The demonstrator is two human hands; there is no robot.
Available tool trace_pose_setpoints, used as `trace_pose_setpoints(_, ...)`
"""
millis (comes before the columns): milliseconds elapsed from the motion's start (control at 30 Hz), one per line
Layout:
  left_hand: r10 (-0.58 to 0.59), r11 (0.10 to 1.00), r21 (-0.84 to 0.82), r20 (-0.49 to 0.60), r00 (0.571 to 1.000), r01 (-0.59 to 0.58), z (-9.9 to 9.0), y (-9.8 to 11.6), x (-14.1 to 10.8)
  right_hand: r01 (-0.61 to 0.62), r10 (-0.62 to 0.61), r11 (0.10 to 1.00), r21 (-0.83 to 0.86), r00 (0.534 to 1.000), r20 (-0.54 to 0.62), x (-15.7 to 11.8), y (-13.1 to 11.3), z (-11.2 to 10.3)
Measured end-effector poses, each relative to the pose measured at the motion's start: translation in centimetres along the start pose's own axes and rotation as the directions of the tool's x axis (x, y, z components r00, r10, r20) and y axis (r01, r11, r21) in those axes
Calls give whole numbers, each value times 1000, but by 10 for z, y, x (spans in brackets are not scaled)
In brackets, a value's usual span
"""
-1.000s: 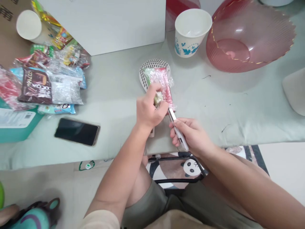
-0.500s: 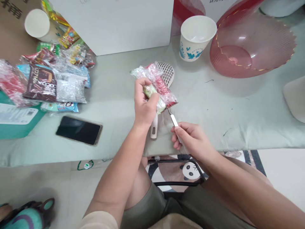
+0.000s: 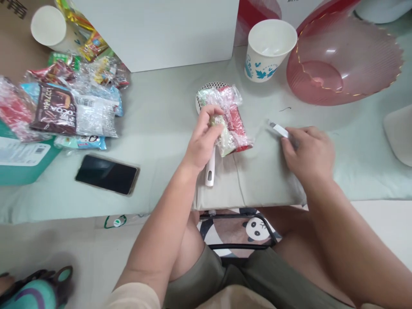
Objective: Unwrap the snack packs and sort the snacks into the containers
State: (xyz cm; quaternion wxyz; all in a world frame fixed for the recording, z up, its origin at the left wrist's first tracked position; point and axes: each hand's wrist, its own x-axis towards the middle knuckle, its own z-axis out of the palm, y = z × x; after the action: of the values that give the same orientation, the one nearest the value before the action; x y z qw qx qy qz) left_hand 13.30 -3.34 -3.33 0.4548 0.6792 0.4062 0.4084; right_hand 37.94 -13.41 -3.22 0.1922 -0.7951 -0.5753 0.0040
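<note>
Pinched in my left hand (image 3: 206,139) is a clear-wrapped packet (image 3: 237,122) with a red part and a pale green part. It is held over a white paddle-shaped tool (image 3: 210,171) with a perforated oval head, which lies on the table. My right hand (image 3: 310,154), a little blurred, is closed around a slim white-handled cutter (image 3: 278,128). The cutter's metal tip points up and left, apart from the packet.
Wrapped snacks (image 3: 56,109) are piled at the left, above a black phone (image 3: 107,174). A large white box (image 3: 167,32) stands at the back, with a paper cup (image 3: 270,51) and a pink translucent bowl (image 3: 344,64) to its right. Another cup (image 3: 49,26) is at the upper left.
My right hand has moved right and up with the cutter, away from the packet. My left hand and the packet have shifted right, uncovering more of the perforated head's left side.
</note>
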Motion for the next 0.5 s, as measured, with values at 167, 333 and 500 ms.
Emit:
trace_pose_setpoints(167, 30, 999, 38, 151, 988, -36, 4, 8, -7, 139, -117, 981, 136, 980, -161, -7, -13, -7)
trace_pose_setpoints(333, 56, 994, 83, 170, 984, -71, 12, 11, -10, 499, -474, 826, 263, 867, -156, -28, -52, -13)
trace_pose_setpoints(500, 113, 984, 128, 72, 991, -122, 15, 5, -8, 614, -543, 752, 240, 783, -302, -41, -60, -8)
